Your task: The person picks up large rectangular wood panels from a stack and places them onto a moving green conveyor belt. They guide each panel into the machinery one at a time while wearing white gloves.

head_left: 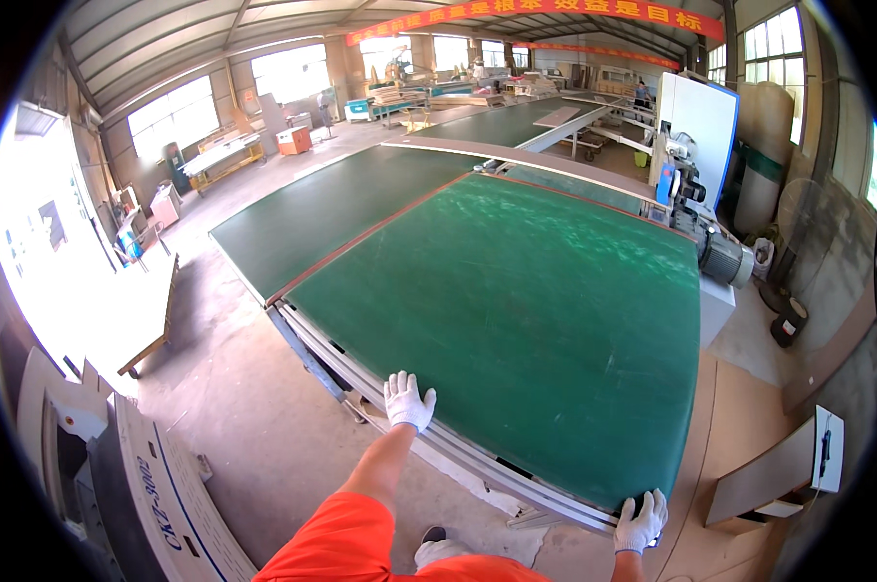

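Green belt (pixel 535 330) lies ahead; left hand (pixel 410 403) spread flat at its edge; right hand (pixel 642 524) at its corner, palm hidden, hold unclear.

- Green table surface (pixel 516 339): we see a smooth, plastic-like sheet, semi-glossy, brightest in wavy patches toward the far end, with fine pale scuffs.
- Darker green section (pixel 351 199): smooth, with a duller sheen.
- Edge rail (pixel 545 497): bare grey metal, smooth, softly shining.
- Left hand (pixel 407 403) and right hand (pixel 640 524): both gloved, we note, in matt white cloth, knitted by its look.
- Sleeve (pixel 336 538): matt orange cloth.
- Long board (pixel 516 155): we take it for wood panel, brownish, matt.
- Motor (pixel 722 260): grey metal, ribbed casing.
- Tall white panel (pixel 695 126): smooth; painted metal or plastic, we cannot tell.
- Floor (pixel 235 427): matt, concrete-like, blotched.
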